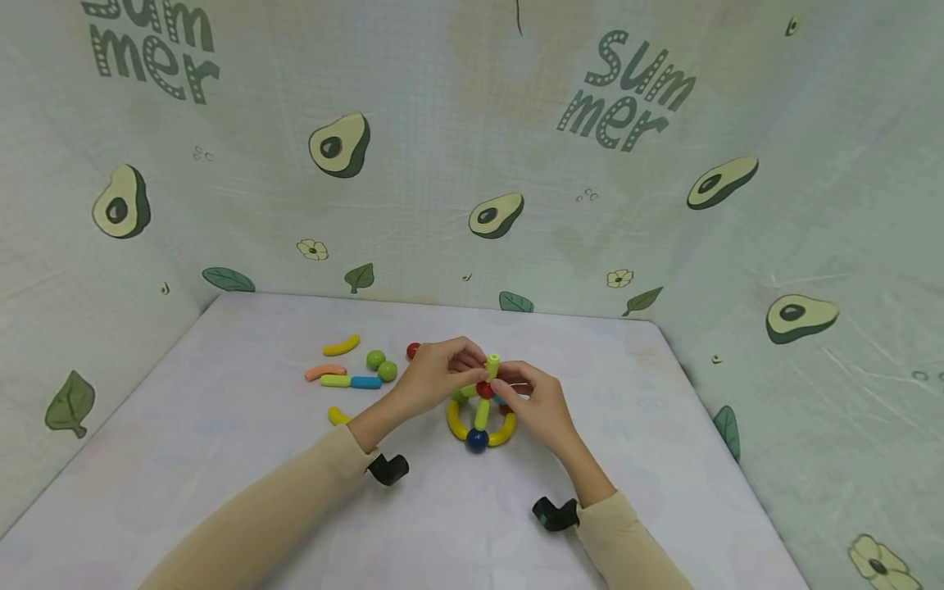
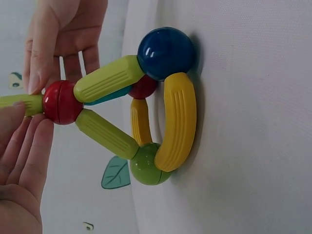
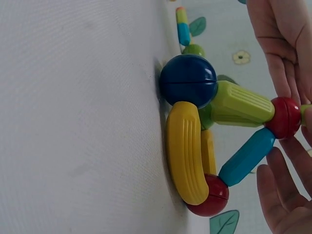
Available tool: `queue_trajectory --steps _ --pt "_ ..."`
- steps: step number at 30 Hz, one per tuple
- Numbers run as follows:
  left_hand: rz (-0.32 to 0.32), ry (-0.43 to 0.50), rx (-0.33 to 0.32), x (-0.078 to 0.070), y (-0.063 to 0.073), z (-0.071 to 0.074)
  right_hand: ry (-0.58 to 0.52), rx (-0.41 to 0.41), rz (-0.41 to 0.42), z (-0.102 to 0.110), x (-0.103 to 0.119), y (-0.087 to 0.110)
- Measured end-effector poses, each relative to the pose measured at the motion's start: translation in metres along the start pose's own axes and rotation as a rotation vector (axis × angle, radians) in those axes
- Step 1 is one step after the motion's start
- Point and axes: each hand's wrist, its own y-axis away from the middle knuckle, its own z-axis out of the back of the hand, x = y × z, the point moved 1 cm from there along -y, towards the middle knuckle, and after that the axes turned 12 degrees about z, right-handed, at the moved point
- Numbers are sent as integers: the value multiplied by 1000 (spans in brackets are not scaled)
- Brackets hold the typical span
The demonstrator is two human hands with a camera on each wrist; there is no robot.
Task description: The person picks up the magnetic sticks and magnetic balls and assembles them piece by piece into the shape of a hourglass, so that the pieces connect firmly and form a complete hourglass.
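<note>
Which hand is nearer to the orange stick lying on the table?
Left. The left hand is right of the orange stick in the head view; the right hand is farther right, beyond the left one.

You see the blue ball (image 2: pixel 167 53) and upper red ball (image 2: pixel 69 100) as smooth, glossy plastic, whereas the lime rod (image 2: pixel 109 79) and yellow curved rod (image 2: pixel 178 126) show a duller plastic sheen with grooved faces. You face a matt, fine-grained table cover (image 2: pixel 253 122) and a matt, lightly creased backdrop (image 1: pixel 413 221). Your beige sleeve (image 1: pixel 288 492) appears as smooth, matt cloth.
</note>
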Motion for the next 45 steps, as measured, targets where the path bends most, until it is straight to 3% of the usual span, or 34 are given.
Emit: queue_trajectory --steps 6,11,15,19,26,37,45 --pt "-37 -93 11 6 0 9 7 -11 7 -1 1 0" --pt "-56 -199 -33 20 -1 29 24 -11 0 -2 1 0" --pt "8 -240 -63 37 -3 51 33 -8 -1 -1 2 0" --pt "56 -262 -42 55 -5 70 42 -11 -4 -1 3 0" --pt "130 -330 -27 81 -4 93 28 -10 -16 0 3 1" --pt "92 -464 17 102 9 103 26 -9 -15 -2 3 -1" --pt "88 -480 35 101 12 98 12 -33 -7 0 8 0"
